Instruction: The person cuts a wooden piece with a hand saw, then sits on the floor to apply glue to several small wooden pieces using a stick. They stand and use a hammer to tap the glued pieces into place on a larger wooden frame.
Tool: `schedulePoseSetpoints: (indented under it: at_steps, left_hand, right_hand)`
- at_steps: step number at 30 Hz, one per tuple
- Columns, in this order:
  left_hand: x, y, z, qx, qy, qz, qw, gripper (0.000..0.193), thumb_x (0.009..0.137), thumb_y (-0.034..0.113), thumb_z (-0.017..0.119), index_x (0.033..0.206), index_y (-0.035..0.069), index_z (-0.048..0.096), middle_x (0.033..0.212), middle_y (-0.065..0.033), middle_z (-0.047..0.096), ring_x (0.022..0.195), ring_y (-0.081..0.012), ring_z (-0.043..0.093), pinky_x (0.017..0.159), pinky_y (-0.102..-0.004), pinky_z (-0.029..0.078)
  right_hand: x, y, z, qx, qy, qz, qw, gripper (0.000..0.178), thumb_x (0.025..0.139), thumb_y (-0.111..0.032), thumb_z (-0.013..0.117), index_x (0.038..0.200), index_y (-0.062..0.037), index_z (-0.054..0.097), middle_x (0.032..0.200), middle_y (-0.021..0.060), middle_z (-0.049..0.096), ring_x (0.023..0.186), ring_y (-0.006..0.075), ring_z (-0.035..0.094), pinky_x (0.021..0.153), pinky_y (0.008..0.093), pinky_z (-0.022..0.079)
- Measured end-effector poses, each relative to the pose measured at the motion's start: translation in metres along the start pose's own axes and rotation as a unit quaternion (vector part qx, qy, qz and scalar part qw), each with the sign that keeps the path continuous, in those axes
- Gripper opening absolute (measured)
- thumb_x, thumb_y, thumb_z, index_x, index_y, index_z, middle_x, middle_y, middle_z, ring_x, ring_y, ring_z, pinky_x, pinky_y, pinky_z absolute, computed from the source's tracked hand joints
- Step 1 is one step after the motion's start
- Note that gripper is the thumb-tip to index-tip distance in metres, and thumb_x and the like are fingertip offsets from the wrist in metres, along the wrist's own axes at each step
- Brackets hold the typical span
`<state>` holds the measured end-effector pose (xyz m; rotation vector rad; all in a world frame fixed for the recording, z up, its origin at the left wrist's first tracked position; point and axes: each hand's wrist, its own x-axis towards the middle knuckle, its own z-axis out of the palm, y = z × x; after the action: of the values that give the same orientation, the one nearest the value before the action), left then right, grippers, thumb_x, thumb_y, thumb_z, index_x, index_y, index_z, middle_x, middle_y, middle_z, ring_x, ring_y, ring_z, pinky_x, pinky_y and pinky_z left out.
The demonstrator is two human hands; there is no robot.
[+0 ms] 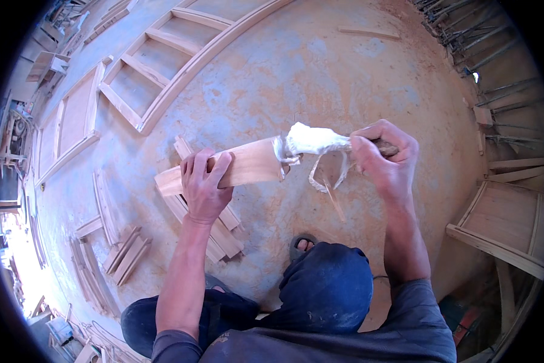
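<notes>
My left hand (205,184) is closed over a flat wooden board (254,162), gripping it near its left end. The board is held level above the floor, and its right end has white paste on it. My right hand (385,156) is wrapped round the handle of a stick-like applicator (317,140), its head thickly coated in white paste. That coated head touches or nearly touches the board's right end. Below it, a ring-shaped white smear (314,175) shows, with a thin wood strip (333,201) by it; whether this is a container rim I cannot tell.
Several loose wood strips (226,236) lie under and beside the board. A ladder-like wooden frame (163,78) rests on the floor at the far left, with another framed panel (69,121) beside it. At the right stand a panel (501,212) and stacked metal poles (489,54).
</notes>
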<state>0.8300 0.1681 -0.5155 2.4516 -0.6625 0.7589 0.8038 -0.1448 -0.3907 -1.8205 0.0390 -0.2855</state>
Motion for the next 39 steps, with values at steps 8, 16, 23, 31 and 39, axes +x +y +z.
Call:
schedulePoseSetpoints:
  at_steps: [8, 16, 23, 31, 39]
  left_hand:
    - [0.006, -0.002, -0.004, 0.017, -0.047, -0.001, 0.999, 0.068, 0.058, 0.001, 0.081, 0.121, 0.021, 0.067, 0.107, -0.0094, 0.058, 0.097, -0.0300, 0.059, 0.088, -0.0433, 0.045]
    - [0.012, -0.001, -0.008, -0.064, -0.082, -0.210, 0.972, 0.067, 0.066, 0.002, 0.078, 0.130, 0.012, 0.061, 0.104, -0.0115, 0.062, 0.098, -0.0326, 0.062, 0.091, -0.0463, 0.048]
    - [0.039, -0.068, -0.033, -0.573, 0.286, -0.535, 0.551, 0.041, 0.086, 0.020, 0.060, 0.121, -0.001, 0.058, 0.113, -0.0171, 0.066, 0.106, -0.0370, 0.064, 0.100, -0.0531, 0.049]
    - [0.039, -0.072, -0.054, -0.573, 0.404, -0.541, 0.464, 0.050, 0.088, 0.028, 0.051, 0.129, -0.001, 0.044, 0.125, -0.0227, 0.054, 0.112, -0.0402, 0.058, 0.099, -0.0573, 0.048]
    - [0.045, -0.054, -0.043, -0.562, 0.399, -0.580, 0.434, 0.054, 0.092, 0.029, 0.052, 0.136, -0.001, 0.042, 0.137, -0.0215, 0.051, 0.124, -0.0388, 0.053, 0.108, -0.0571, 0.042]
  right_hand:
    - [-0.004, -0.008, 0.006, -0.116, 0.004, -0.161, 0.980, 0.005, 0.078, 0.005, 0.071, 0.080, 0.0006, 0.069, 0.069, 0.0048, 0.065, 0.059, 0.0095, 0.060, 0.052, 0.0249, 0.043]
    - [-0.011, 0.005, 0.012, -0.157, 0.041, -0.289, 0.943, 0.009, 0.076, 0.007, 0.071, 0.080, -0.0006, 0.068, 0.069, 0.0078, 0.065, 0.058, 0.0153, 0.062, 0.053, 0.0273, 0.046]
    - [-0.023, 0.007, 0.011, 0.074, 0.073, -0.050, 0.993, 0.005, 0.091, 0.000, 0.067, 0.088, 0.0036, 0.067, 0.078, 0.0054, 0.066, 0.061, 0.0080, 0.058, 0.055, 0.0228, 0.044]
    - [-0.034, 0.011, 0.021, 0.001, 0.071, -0.166, 0.984, 0.002, 0.087, 0.002, 0.068, 0.088, 0.0032, 0.067, 0.079, 0.0098, 0.068, 0.062, 0.0113, 0.060, 0.056, 0.0229, 0.045]
    - [-0.017, -0.003, 0.060, -0.187, -0.055, -0.451, 0.871, 0.021, 0.068, 0.005, 0.074, 0.086, -0.0033, 0.066, 0.072, 0.0060, 0.058, 0.056, 0.0174, 0.057, 0.048, 0.0291, 0.043]
